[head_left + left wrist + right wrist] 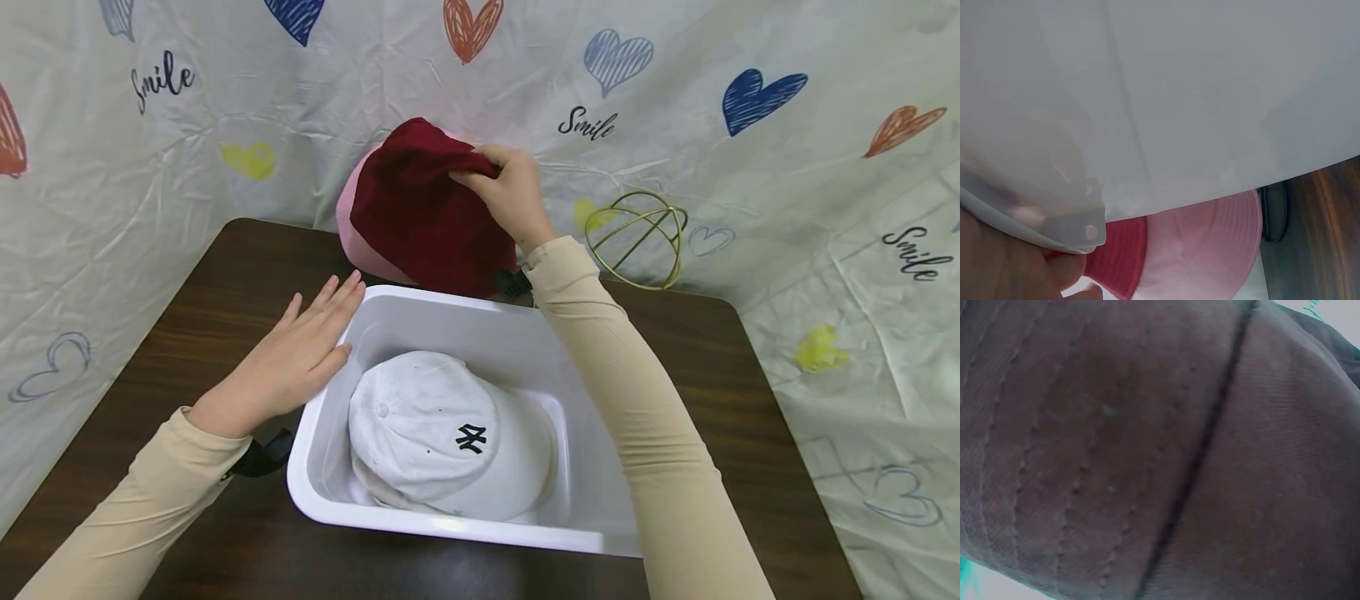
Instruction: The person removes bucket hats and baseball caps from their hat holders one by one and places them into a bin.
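My right hand (510, 187) pinches the edge of a dark red bucket hat (420, 212) behind the white plastic bin (450, 525). The red hat's stitched rows fill most of the right wrist view, very close (1104, 450). A pink bucket hat (356, 221) shows behind and to the left of the red one; its stitched brim (1210, 237) is also in the left wrist view. My left hand (300, 354) lies with extended fingers at the bin's left rim. Inside the bin sits a white baseball cap (420, 408) with a black logo, brim to the right; a beige edge shows below it.
A gold wire frame (637, 242) stands at the table's back right. The dark wooden table (697, 375) extends on both sides of the bin. A white cloth (660, 125) printed with hearts and "Smile" hangs behind. Something black (1274, 212) lies beside the pink hat.
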`<action>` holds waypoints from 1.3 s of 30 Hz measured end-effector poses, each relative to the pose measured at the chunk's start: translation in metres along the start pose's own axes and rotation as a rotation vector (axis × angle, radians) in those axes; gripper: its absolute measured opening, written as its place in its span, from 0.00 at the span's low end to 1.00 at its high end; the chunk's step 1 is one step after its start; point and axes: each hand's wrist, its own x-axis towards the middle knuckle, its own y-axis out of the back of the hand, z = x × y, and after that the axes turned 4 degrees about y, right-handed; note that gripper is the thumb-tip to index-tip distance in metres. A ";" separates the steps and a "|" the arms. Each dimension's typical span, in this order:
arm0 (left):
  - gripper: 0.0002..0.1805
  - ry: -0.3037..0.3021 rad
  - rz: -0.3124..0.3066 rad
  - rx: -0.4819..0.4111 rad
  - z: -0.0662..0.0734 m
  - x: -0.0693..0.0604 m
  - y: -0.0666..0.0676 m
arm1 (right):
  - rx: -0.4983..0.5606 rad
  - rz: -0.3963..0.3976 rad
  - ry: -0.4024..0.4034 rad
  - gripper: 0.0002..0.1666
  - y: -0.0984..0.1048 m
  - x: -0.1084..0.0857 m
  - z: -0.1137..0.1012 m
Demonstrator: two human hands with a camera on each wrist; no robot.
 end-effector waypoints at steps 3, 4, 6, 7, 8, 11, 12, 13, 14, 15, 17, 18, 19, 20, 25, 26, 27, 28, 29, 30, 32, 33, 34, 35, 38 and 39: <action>0.34 -0.001 0.000 0.003 0.000 0.000 0.000 | 0.039 0.035 0.020 0.08 0.005 0.000 0.000; 0.34 -0.002 0.000 0.004 0.000 0.000 0.000 | 0.054 0.044 0.024 0.08 0.006 -0.001 0.000; 0.34 -0.003 0.001 0.007 0.000 0.000 0.000 | 0.088 0.057 0.040 0.07 0.009 -0.002 0.001; 0.34 -0.003 0.001 0.007 0.000 0.000 0.000 | 0.095 0.059 0.054 0.07 0.010 -0.002 0.002; 0.34 -0.003 0.001 0.007 0.000 0.000 0.000 | 0.106 0.058 0.060 0.07 0.012 -0.003 0.003; 0.34 -0.005 0.000 0.007 0.000 0.000 0.001 | 0.130 0.043 0.073 0.07 0.014 -0.006 0.006; 0.34 -0.004 -0.001 0.007 0.000 0.000 0.001 | 0.132 0.040 0.075 0.07 0.015 -0.007 0.006; 0.34 -0.004 -0.001 0.007 0.000 0.000 0.001 | 0.134 0.041 0.080 0.07 0.016 -0.008 0.007; 0.34 -0.004 -0.002 0.009 0.001 0.000 0.001 | 0.130 0.045 0.078 0.07 0.016 -0.009 0.007; 0.34 -0.002 -0.004 0.010 0.001 0.000 0.001 | 0.120 0.054 0.078 0.08 0.017 -0.010 0.007; 0.34 0.001 -0.009 0.010 0.001 0.000 0.001 | 0.102 0.077 0.077 0.09 0.019 -0.011 0.007; 0.34 0.002 -0.011 0.011 0.000 0.000 0.001 | 0.089 0.089 0.080 0.09 0.020 -0.012 0.006; 0.34 0.003 -0.012 0.011 0.000 0.000 0.001 | 0.075 0.100 0.083 0.10 0.022 -0.013 0.006; 0.34 0.004 -0.013 0.011 0.001 0.000 0.001 | 0.055 0.108 0.088 0.10 0.023 -0.014 0.005; 0.34 0.003 -0.006 0.011 0.001 0.000 0.001 | -0.046 0.099 0.156 0.12 0.033 -0.022 0.004; 0.34 0.002 -0.005 0.009 0.001 0.000 0.001 | -0.071 0.090 0.174 0.11 0.035 -0.024 0.004; 0.34 0.001 -0.005 0.007 0.001 0.000 0.001 | -0.090 0.081 0.189 0.11 0.037 -0.027 0.005; 0.34 -0.001 -0.004 0.007 0.001 0.000 0.001 | -0.108 0.073 0.204 0.11 0.039 -0.030 0.007; 0.34 -0.004 -0.003 0.009 0.001 0.000 0.001 | -0.120 0.068 0.222 0.10 0.041 -0.033 0.008; 0.34 -0.005 -0.003 0.008 0.001 0.001 0.001 | -0.122 0.061 0.242 0.09 0.043 -0.037 0.009; 0.34 -0.010 -0.001 0.012 0.000 0.001 0.001 | -0.110 0.046 0.267 0.08 0.046 -0.043 0.011; 0.34 -0.011 0.000 0.011 0.000 0.001 0.001 | -0.098 0.043 0.275 0.08 0.048 -0.046 0.012; 0.34 -0.012 0.000 0.011 0.000 0.002 0.001 | -0.090 0.041 0.292 0.07 0.050 -0.048 0.012; 0.34 -0.012 0.001 0.011 0.000 0.002 0.001 | -0.091 0.042 0.309 0.07 0.051 -0.050 0.013; 0.34 -0.011 0.001 0.004 -0.001 0.001 0.000 | -0.103 0.034 0.344 0.06 0.055 -0.054 0.013; 0.34 -0.010 0.000 0.002 -0.001 0.001 0.000 | -0.114 0.024 0.364 0.05 0.057 -0.055 0.013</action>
